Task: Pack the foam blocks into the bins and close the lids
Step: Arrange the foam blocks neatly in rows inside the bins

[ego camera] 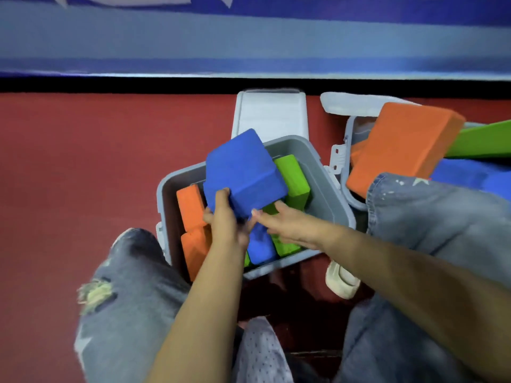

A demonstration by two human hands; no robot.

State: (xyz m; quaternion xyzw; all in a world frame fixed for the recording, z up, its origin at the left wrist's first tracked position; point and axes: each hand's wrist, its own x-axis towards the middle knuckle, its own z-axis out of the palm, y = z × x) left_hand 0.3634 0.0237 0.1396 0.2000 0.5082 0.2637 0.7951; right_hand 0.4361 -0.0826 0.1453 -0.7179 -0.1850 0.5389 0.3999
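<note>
Right at the centre, a large blue foam block [243, 170] sits tilted above the open grey bin [329, 189], its lower corner reaching down among the blocks already packed there. The left hand [225, 219] grips that lower corner, fingers curled up over the near face. The right hand [287, 225] reaches in from the right with its fingers fairly straight, fingertips touching the underside of the same block; it does not wrap around it.

Inside the bin, two orange blocks [190, 205] stand along the left wall, one behind the other. A green block [293, 179] lies against the far right side, a smaller blue block [260, 247] stands near the front wall, and another green block [286, 246] sits just beside it on the right. The bin's lid [269, 114] hangs open behind it, pale and lying back on the red floor [83, 161].

To the right, a second bin [349, 150] stands just beside the first, also open, with a big orange block [401, 145] jutting tilted out of it and a long green block [481, 139] next to that. The person's jean-clad knees [124, 286] flank the first bin, and a pale shoe [341, 280] rests near its front corner.
</note>
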